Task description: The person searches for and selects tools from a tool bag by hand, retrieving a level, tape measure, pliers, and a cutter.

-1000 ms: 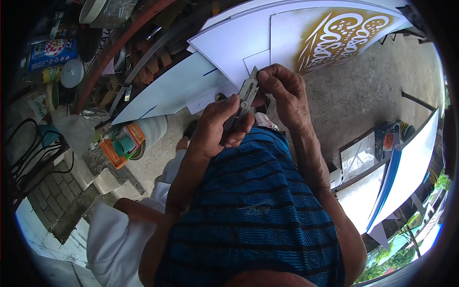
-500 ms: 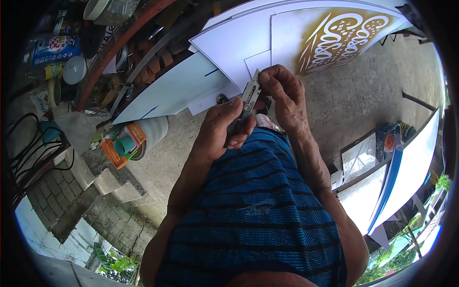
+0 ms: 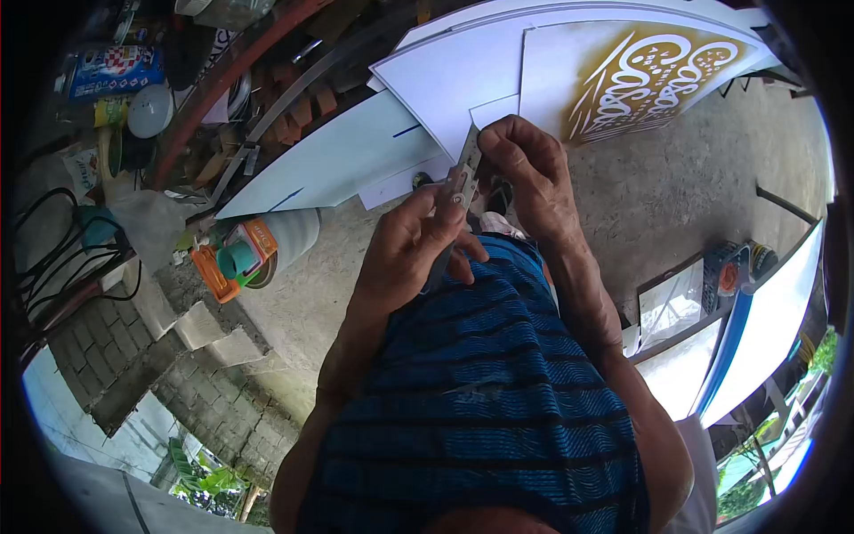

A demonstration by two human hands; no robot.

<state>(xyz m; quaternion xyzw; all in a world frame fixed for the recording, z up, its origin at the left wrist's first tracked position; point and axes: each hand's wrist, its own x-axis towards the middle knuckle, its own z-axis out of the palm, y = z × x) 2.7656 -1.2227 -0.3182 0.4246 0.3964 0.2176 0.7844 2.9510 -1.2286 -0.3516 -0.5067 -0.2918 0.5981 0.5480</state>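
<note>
A metal utility knife (image 3: 462, 182) is held up in front of the blue striped shirt, its blade end pointing away from the body. My left hand (image 3: 405, 240) is closed around the handle, with the thumb lying along its upper face. At the blade end, my right hand (image 3: 532, 173) is pinched, thumb and forefinger against the side of the blade. Part of the handle is hidden by the left fingers. Beyond the knife stand white sheets (image 3: 436, 71), and a stencil-like board (image 3: 556, 67) with white lettering on a gold-brown patch leans on them.
On the left, a white bucket (image 3: 298, 236) stands on the concrete floor with an orange container (image 3: 213, 274) beside it. Cluttered shelving (image 3: 200, 98) holds cans and bottles. Black cables (image 3: 67, 249) hang at far left. White panels (image 3: 765, 311) lean on the right.
The knife has turned to show more edge-on, and my left thumb has shifted along its handle. My right fingers stay at the blade end. The whole view has shifted slightly.
</note>
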